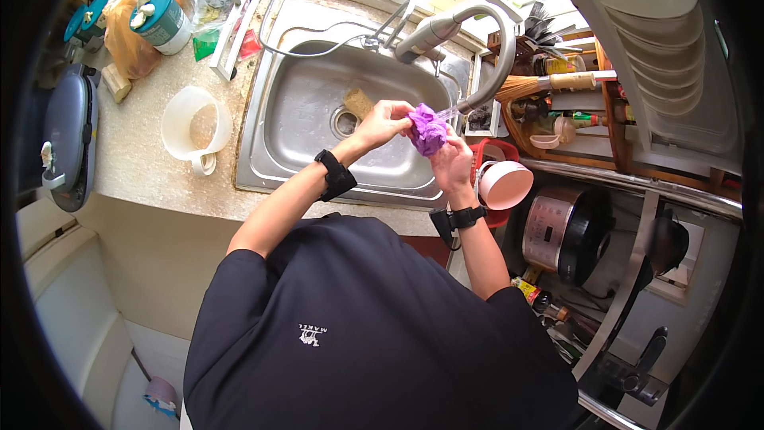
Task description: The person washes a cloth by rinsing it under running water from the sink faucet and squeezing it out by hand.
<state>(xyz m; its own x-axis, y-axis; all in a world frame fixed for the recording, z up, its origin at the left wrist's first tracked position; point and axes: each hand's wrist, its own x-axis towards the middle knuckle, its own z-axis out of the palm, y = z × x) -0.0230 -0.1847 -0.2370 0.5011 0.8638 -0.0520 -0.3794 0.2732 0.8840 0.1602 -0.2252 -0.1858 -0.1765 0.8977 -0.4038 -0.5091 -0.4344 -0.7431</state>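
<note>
Over the stainless steel sink (298, 101), a crumpled purple cloth (428, 130) is held between my two hands. My left hand (385, 125) pinches its left side with thumb and fingers. From below and to the right, my right hand (452, 161) grips it, palm partly turned up. Water streams from the end of the curved grey faucet (507, 42) onto the upper right of the cloth. A tan sponge-like piece (358, 103) lies in the basin beside the drain (345, 123).
Left of the sink stands a translucent plastic pitcher (197, 125). Beyond it are a teal-lidded tub (161, 18), an orange plastic bag (128, 42) and a grey electric griddle (70, 131). Close by my right hand are a pink pot (506, 185) and a rice cooker (555, 230).
</note>
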